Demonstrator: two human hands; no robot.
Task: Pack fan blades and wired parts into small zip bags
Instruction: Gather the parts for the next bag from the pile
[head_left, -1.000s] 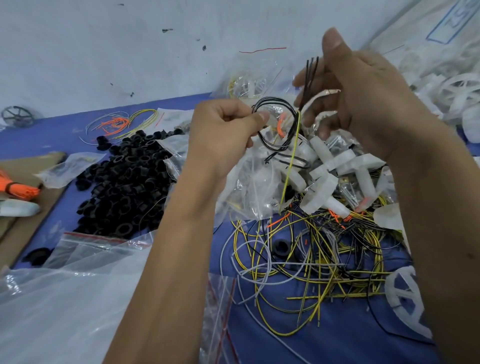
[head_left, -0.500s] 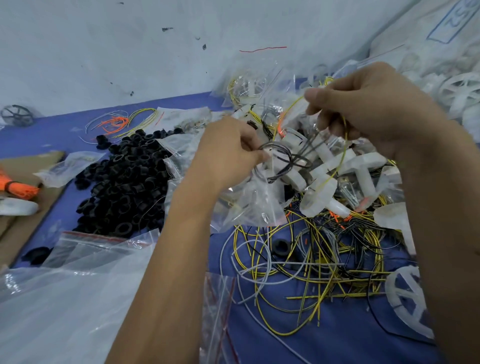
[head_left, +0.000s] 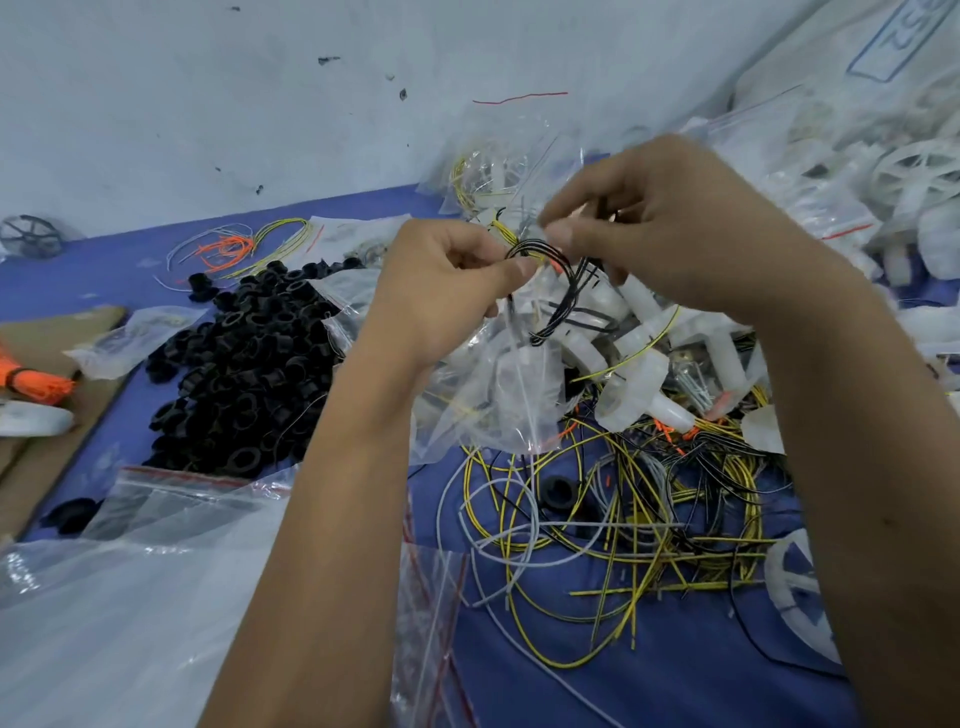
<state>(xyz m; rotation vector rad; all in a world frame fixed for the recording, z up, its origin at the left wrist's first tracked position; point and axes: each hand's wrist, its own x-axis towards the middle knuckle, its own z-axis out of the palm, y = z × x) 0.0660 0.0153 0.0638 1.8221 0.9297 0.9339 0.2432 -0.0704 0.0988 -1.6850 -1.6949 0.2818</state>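
Both hands are gathering a wired part: the left hand (head_left: 441, 280) pinches a coil of black wires (head_left: 550, 280) above an open zip bag (head_left: 498, 395), and the right hand (head_left: 675, 228) pinches its loose ends. Next, I judge, the coil must be tucked into the bag's mouth.

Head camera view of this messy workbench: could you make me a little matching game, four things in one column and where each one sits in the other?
Things:
1. pile of black plastic rings
2. tangle of yellow and white loose wires
3. coil of thin black wires
4. bundle of orange ties

Places:
A. far left edge, on brown cardboard
B. on the blue surface, between the forearms
C. left of the left forearm
D. pinched between both hands

Pairs: 1-C, 2-B, 3-D, 4-A
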